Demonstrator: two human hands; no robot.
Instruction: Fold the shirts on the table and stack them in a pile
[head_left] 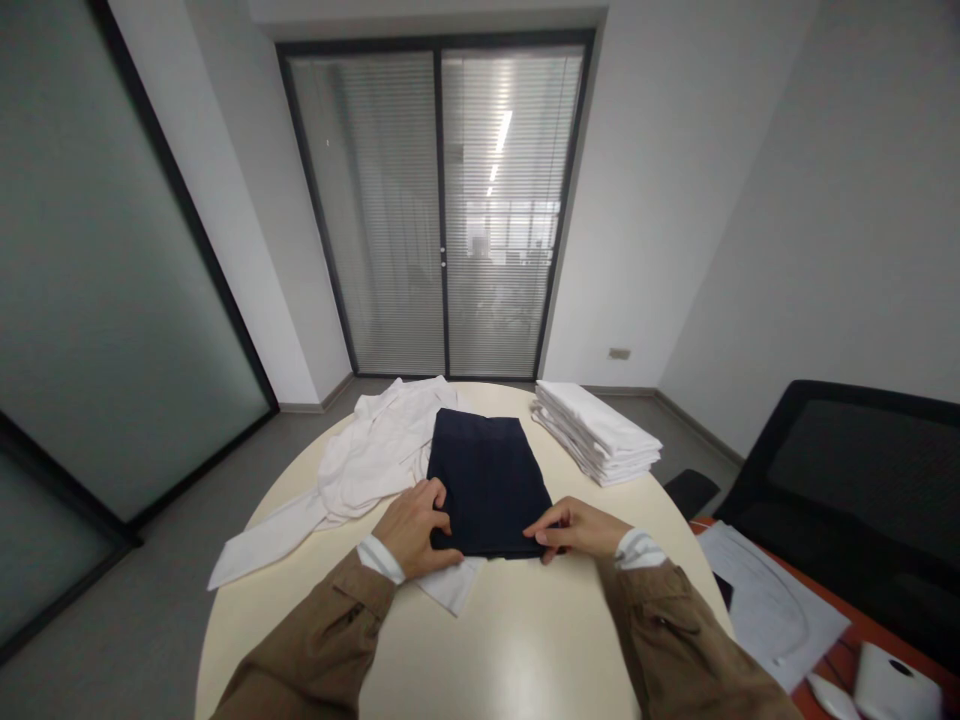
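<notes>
A folded navy cloth garment (487, 480) lies flat in the middle of the round cream table (517, 640). My left hand (412, 530) grips its lower left corner, and my right hand (574, 528) pinches its lower right corner. A crumpled white shirt (375, 460) lies to the left, partly under the navy garment, with one sleeve stretching toward the table's left edge. A neat stack of folded white cloth (592, 435) sits at the far right of the tabletop, apart from my right hand.
A black mesh chair (847, 470) stands to the right, beside an orange desk (780, 625) bearing white papers (765, 600) and a white device (896, 685). A glass door with blinds (439, 210) stands ahead, and a frosted glass wall (112, 280) runs along the left.
</notes>
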